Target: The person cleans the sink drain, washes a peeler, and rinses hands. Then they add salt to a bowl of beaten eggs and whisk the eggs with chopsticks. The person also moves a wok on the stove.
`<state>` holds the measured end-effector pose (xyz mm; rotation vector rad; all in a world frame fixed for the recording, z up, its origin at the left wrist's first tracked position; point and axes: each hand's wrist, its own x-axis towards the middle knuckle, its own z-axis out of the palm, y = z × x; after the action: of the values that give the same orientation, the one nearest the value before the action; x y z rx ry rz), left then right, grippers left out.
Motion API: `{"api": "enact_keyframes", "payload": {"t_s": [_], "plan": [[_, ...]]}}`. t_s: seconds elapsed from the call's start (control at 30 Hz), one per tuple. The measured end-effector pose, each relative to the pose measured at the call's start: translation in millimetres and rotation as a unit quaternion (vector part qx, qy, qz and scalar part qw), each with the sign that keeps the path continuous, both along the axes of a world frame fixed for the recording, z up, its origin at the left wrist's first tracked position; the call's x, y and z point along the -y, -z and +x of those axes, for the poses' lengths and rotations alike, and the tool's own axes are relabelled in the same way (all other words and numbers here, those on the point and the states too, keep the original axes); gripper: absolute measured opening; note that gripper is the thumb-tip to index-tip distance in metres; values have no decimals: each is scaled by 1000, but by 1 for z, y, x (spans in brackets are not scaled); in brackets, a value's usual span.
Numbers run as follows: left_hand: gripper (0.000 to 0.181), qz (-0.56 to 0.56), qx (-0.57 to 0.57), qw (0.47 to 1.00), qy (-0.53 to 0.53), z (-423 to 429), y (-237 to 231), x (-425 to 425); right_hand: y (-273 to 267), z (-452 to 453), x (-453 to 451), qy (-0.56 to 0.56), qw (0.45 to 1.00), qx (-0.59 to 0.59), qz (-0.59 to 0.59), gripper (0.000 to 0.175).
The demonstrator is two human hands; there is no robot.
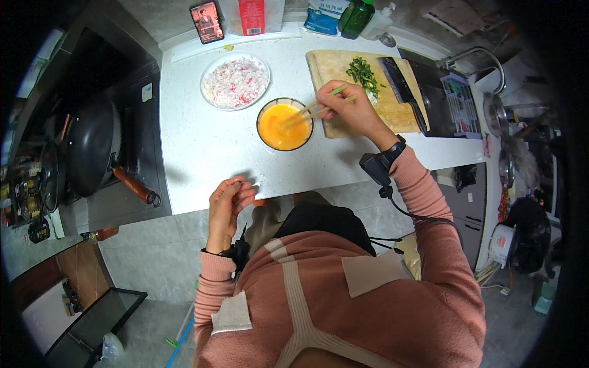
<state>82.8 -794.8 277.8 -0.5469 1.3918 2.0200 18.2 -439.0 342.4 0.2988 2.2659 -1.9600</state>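
My right hand (347, 108) grips a pair of chopsticks (313, 109), whose blurred tips dip into beaten egg (281, 127) in a dark-rimmed bowl (259, 134). My left hand (231, 198) holds nothing that I can see; its fingers are loosely curled and apart at the counter's front edge, left of the bowl. Behind the bowl to the left, a white plate (203, 95) bears a chopped pink and white food (237, 83). To the right, chopped green vegetable (363, 76) lies on a wooden cutting board (329, 64), beside a cleaver (399, 85).
A wok (94, 147) with a wooden handle sits on the stove at left. Along the back of the white counter (207, 156) stand a phone (206, 22), a blue and white bag (324, 17), a green bottle (356, 18) and a pump bottle (378, 22). A sink (435, 110) lies right of the board.
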Motion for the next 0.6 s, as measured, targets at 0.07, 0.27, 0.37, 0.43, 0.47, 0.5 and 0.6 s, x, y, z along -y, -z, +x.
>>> {"api": "enact_keyframes", "payload": {"t_s": [0.07,0.27,0.37,0.43,0.47,0.5,0.6], "plan": [[24,0,0,1000,-6,3,0,-3,3,0,1,-17,999,-46,-20,14],[22,-6,-1,1000,-28,13,-4,-7,4,2,-5,-31,999,16,34,14],[22,-11,0,999,-35,16,-7,-8,4,2,-9,-107,992,-52,32,14],[22,-16,5,999,-36,17,-9,-9,4,2,-11,-85,996,-4,15,15],[22,-17,4,999,-36,18,-9,-10,5,2,-11,-80,997,9,0,14],[22,-22,3,999,-36,19,-10,-9,7,2,-11,-56,998,22,0,14],[22,-30,-4,999,-34,21,-11,-7,14,2,-10,-93,992,-42,-72,16]]}}
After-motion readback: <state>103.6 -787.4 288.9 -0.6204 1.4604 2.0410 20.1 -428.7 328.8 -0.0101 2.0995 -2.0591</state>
